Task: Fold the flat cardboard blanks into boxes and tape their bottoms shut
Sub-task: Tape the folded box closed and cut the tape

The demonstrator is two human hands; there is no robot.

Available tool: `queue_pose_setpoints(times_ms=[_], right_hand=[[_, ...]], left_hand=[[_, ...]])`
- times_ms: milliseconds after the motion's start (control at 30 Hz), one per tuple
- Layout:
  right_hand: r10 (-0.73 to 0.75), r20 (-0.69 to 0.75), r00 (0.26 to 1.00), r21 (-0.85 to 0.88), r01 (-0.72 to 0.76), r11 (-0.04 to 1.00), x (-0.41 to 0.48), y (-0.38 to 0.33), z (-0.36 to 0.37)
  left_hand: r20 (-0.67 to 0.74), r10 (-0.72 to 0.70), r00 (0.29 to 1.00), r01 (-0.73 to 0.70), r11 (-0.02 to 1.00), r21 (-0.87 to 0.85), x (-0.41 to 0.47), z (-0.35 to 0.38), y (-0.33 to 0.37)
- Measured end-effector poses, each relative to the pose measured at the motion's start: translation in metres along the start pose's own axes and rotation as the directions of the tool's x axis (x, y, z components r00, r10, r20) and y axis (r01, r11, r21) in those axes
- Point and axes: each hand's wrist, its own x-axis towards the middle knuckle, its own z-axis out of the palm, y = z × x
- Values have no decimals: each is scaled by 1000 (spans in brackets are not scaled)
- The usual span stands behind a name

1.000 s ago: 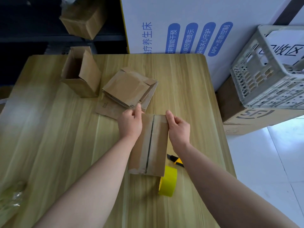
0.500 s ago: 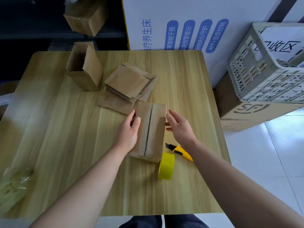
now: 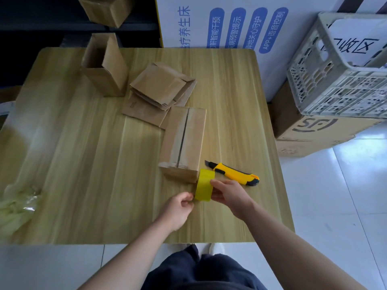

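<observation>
Near the front right of the wooden table [image 3: 83, 164], the right hand [image 3: 230, 196] grips the yellow tape roll [image 3: 204, 185], which stands on edge just beside the near end of the folded box [image 3: 184, 141]. The left hand [image 3: 178, 208] is loosely curled, fingertips pinched at the roll's near rim; whether it holds tape I cannot tell. The box lies flaps-up, its long axis and centre seam running away from the person. A yellow utility knife [image 3: 234, 173] lies right of the roll, close to the table's right edge. Flat blanks [image 3: 159, 88] and an upright open box [image 3: 104, 65] crowd the far side; the left half is bare up to crumpled plastic [image 3: 16, 204].
</observation>
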Motion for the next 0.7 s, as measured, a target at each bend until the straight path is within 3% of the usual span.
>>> queue_pose_setpoints(times_ms=[100,233,333,433,567,700], right_hand=[[62,33,998,245,-68,967,-4,-3,-13],[126,69,990,490,-143,860,-14,-2,-38],[103,108,989,547,-145,825,-23,2,-51],[74,149,986,571,-147,808,-29,5,-62],[59,193,979,598,-165,784,-34,7,-73],[33,186,982,591,-138,795,-43,3,-77]], left_hand=[[-21,-17,1000,15,997,-76,-6,6,7],[-57,77,995,-86,978,-188,-19,19,18],[-187,127,974,-191,904,-383,-27,35,30],[-236,128,963,-226,863,-452,-33,46,42],[-222,184,957,-275,817,-508,-44,52,60],[-124,240,963,-267,785,-558,-51,46,69]])
